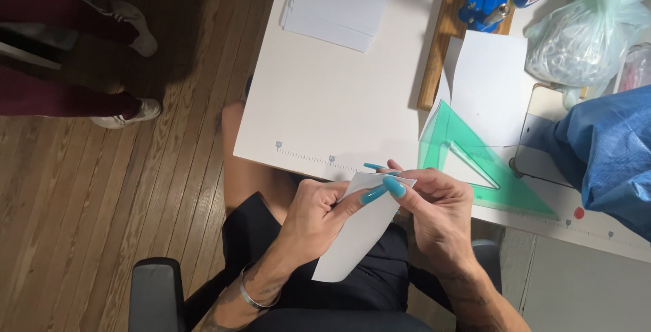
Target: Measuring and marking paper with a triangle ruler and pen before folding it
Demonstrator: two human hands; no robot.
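Fingers of both hands pinch one folded white paper slip [356,233] over the lap: left hand [308,220] grips its left edge, right hand [441,213] its top corner. Green set square [475,169] just beyond the right fingers, on the white surface [325,94]. Paper stack [339,0] well beyond.

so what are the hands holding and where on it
Both hold one white paper piece at its upper end: the left hand pinches the top left edge, the right hand grips the top right corner. Its lower end hangs free.
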